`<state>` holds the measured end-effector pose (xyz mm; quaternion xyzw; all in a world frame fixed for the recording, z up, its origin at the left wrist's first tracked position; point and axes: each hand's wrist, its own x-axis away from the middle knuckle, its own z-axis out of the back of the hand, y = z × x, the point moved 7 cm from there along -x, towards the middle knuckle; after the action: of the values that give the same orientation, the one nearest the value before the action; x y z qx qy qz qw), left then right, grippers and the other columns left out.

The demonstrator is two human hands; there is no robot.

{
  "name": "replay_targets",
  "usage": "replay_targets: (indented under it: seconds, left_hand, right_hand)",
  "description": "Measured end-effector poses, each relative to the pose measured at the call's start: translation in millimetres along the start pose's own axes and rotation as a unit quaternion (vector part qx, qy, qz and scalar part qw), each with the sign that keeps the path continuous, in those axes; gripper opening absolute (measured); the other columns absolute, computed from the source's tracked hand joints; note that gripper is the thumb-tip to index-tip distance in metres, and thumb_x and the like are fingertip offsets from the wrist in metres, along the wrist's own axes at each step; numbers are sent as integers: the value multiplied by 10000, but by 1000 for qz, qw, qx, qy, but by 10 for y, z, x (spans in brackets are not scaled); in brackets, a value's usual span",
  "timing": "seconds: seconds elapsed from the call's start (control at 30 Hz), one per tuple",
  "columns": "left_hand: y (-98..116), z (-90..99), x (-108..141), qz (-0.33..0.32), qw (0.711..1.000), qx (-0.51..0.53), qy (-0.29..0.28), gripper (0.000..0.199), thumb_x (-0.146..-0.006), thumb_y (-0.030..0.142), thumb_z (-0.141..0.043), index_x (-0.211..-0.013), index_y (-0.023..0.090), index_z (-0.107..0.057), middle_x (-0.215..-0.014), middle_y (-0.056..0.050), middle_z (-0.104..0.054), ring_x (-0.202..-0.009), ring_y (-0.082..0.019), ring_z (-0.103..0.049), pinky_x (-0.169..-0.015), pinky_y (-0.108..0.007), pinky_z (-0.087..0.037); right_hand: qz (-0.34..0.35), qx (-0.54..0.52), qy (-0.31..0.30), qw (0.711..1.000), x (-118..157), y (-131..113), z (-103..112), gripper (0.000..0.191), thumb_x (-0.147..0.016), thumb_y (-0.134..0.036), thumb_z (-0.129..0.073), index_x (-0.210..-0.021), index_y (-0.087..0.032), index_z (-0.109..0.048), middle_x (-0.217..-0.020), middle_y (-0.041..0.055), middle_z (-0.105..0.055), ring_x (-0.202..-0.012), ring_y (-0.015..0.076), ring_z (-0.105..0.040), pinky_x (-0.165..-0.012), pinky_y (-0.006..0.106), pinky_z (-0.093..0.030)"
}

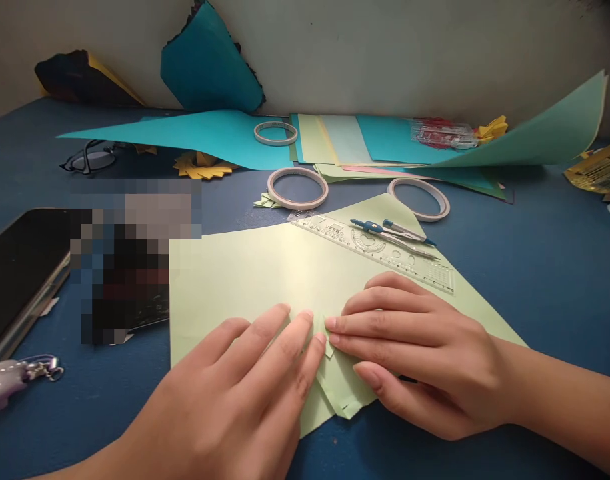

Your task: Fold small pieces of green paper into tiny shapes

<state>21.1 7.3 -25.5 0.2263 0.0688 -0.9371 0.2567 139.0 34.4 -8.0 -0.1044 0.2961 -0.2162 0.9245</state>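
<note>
My left hand (245, 393) lies palm down on a large pale green sheet of paper (235, 273), fingers stretched out and slightly apart. My right hand (425, 353) comes in from the right, fingers extended and its thumb apart. The fingertips of both hands meet at a small folded piece of green paper (329, 348) and press on it. Below them, a folded green flap (347, 397) sticks out toward the front edge. A clear plastic ruler (385, 250) lies across the sheet beyond my right hand. On top of the ruler rests a blue and metal compass (395, 235).
Three tape rolls (298, 189) lie beyond the sheet. Blue and green papers (209, 133) are stacked along the wall, with yellow paper shapes (205, 165) and glasses (89, 159) nearby. At left are a phone (25, 260) and a keychain (7, 383).
</note>
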Motion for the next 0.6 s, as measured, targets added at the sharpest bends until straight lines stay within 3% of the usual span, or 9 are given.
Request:
replay_targets:
  seconds: [0.23,0.6]
  left_hand:
    - [11,-22,19,0,1000,-9,-20,378,-873,110,-336,-1168,111,-572,-1184,-127,-598,-1122,-312,-501,-791,-413,-427]
    - [2,-17,24,3,1000,5,-4,365,-879,102,-337,-1130,99,-602,-1164,-142,-609,-1089,-322,-529,-770,-428,-429]
  right_hand:
    - [0,-5,1,1000,-3,13,-7,174,-811,-117,-505,-932,-82,-626,-831,94,-698,-808,178,-616,-721,348,-467]
    - [7,-2,-25,1000,10,-17,-34,240,-814,-137,-512,-1025,-58,-594,-899,108,-684,-834,190,-590,-727,364,-459]
